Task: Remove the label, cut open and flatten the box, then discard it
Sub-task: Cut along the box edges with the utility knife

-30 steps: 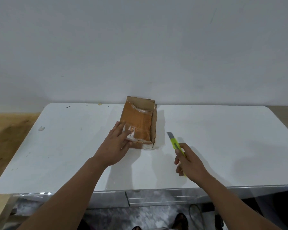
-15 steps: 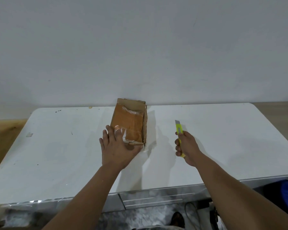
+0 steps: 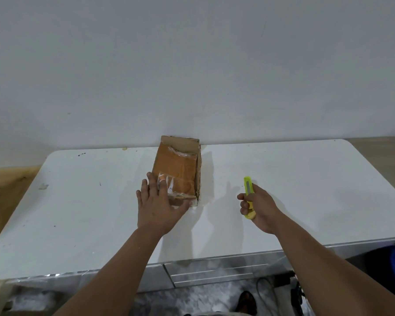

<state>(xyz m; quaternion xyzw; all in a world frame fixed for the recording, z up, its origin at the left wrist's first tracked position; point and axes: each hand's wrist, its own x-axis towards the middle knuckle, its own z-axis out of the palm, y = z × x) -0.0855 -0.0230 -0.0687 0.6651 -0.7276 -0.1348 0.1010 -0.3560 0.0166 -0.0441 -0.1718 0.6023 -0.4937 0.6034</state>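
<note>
Right hand [image 3: 259, 207] is fisted around a yellow knife [image 3: 248, 195], blade end up, held near the table's [image 3: 78, 213] front, well apart from the box. Left hand [image 3: 156, 205] lies flat with fingers spread on the near end of the brown box [image 3: 178, 172], which sits mid-table toward the back edge. Looks like pre-cut bracing; next the blade must reach a taped seam, clear of the left fingers [image 3: 151, 182].

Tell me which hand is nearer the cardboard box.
Left. The left hand rests on the cardboard box's near left corner, fingers on its taped top. The right hand is off to the box's right, apart from it, gripping the yellow utility knife.
</note>
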